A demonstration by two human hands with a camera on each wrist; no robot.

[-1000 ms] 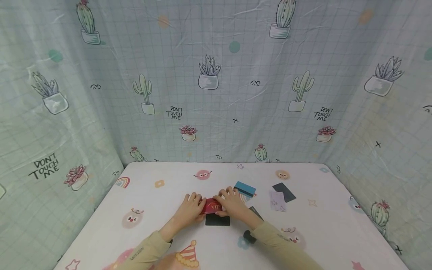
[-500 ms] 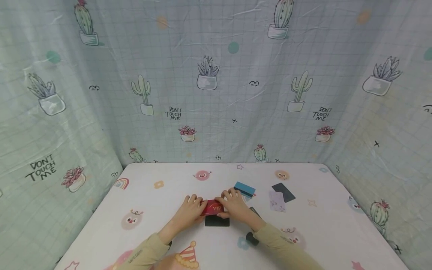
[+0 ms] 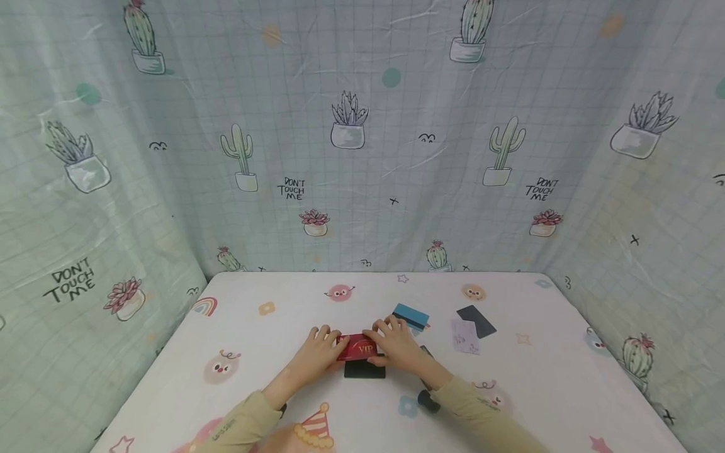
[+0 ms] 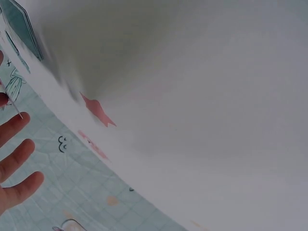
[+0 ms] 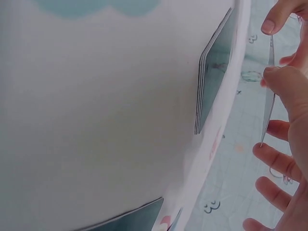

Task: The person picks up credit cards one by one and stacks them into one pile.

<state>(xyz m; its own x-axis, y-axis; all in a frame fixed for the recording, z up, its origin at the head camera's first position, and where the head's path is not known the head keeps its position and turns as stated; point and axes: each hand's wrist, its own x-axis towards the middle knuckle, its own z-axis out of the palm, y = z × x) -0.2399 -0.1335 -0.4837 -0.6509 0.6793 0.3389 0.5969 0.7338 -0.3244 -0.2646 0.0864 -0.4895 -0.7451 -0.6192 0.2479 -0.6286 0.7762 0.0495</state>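
Note:
In the head view, a red card [image 3: 358, 347] with gold "VIP" lettering is held between both hands. My left hand [image 3: 319, 350] pinches its left end, and my right hand [image 3: 394, 343] pinches the right end between thumb and fingers. Seen edge-on in the right wrist view, the thin card [image 5: 268, 106] is raised above the table and slightly bowed. Just below it in the head view lies a black stack of cards [image 3: 365, 370], whose layered edge [image 5: 200, 91] shows in the right wrist view. The left wrist view catches only some left fingers [image 4: 21, 156].
On the white patterned table [image 3: 272, 336], a blue card [image 3: 411, 314] with a dark stripe lies beyond my right hand. A pale purple card [image 3: 466, 336] overlaps a dark card [image 3: 480, 322] farther right. My right forearm partly covers another dark card [image 3: 426, 352]. A cactus-print curtain [image 3: 391, 163] surrounds the table.
My right hand and the red card have shifted slightly to the right, while my left hand stays nearly in place. Both hands keep their grip, and the cards on the table lie unchanged.

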